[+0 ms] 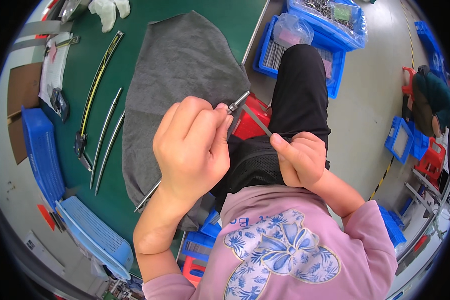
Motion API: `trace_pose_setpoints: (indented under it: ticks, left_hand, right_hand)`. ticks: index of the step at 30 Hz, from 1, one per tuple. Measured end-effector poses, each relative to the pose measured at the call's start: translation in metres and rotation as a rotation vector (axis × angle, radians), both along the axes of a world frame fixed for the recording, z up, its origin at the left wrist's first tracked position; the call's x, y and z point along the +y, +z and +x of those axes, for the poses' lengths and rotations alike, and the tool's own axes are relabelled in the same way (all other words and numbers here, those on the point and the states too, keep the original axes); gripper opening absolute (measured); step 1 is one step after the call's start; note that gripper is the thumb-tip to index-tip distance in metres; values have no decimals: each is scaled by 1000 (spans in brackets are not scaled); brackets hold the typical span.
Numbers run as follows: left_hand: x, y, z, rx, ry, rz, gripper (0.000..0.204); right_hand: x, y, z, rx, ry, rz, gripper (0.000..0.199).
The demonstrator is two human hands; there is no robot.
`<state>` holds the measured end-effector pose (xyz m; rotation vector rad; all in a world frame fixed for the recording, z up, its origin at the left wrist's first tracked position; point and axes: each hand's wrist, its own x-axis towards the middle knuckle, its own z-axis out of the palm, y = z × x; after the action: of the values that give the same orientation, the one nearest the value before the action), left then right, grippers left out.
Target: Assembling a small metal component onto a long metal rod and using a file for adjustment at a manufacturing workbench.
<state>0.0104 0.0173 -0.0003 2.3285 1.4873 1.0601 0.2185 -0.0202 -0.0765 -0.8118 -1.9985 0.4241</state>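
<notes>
My left hand (pixel 192 145) is closed around a slim metal rod (pixel 238 101), above a dark grey cloth (pixel 180 65). The rod's stepped end sticks out past the thumb and fingertips. Its other end appears to show beyond my left wrist, over the cloth; the stretch between is hidden by the hand and forearm. In my right hand (pixel 300 157) a thin, flat grey strip (pixel 257 120), shaped like a small file, is pinched between thumb and fingers. The strip's far tip comes close to the rod's stepped end; whether they touch I cannot tell.
Two metal rods (pixel 106 132) and a caliper (pixel 96 87) lie on the green tabletop (pixel 135 42), left of the cloth. Blue baskets (pixel 42 155) line the left side. Parts fill blue bins (pixel 339 70) at the upper right. A person (pixel 432 102) is at far right.
</notes>
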Motion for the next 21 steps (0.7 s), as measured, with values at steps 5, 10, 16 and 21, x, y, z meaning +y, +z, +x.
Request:
trace_pose_setpoints:
  ticks: [5,10,16,21]
  left_hand:
    - [1,0,0,-10,3,-4,18]
    - [1,0,1,-16,6,-3,18]
    - [1,-1,1,15,-26,13,18]
    - [1,-2,1,10,-15,23,17]
  right_hand:
    - [2,2,-5,13,6,8,45]
    - [1,10,-9,-20,-39,-9,49]
    - [8,40,-21,-142,-106,-17,54]
    - [0,38,-14,-238,-126,32,54]
